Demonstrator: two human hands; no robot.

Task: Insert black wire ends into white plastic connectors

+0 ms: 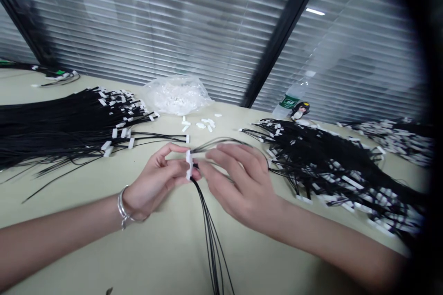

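My left hand (pixel 157 179), with a silver bracelet at the wrist, pinches a white connector housing (pixel 189 165) upright between thumb and fingers. Several black wires (pixel 207 226) hang from its lower end toward the table's front edge. More black wires (pixel 214 142) leave its upper part and arch behind my right hand (pixel 242 175). The right fingers are bent and close to the connector's right side, around black wires there. Motion blurs these fingertips, and the thumb is hidden. Just beyond the left hand lies a wire end with a small white connector (pixel 188 138).
Black wires with white connectors lie in a large bundle (pixel 69 115) on the left and a pile (pixel 321 161) on the right. A clear bag of white parts (pixel 176 94) sits at the back, near loose white pieces (pixel 207 123). A bottle (pixel 290 97) and penguin figure (pixel 299 110) stand by the blinds.
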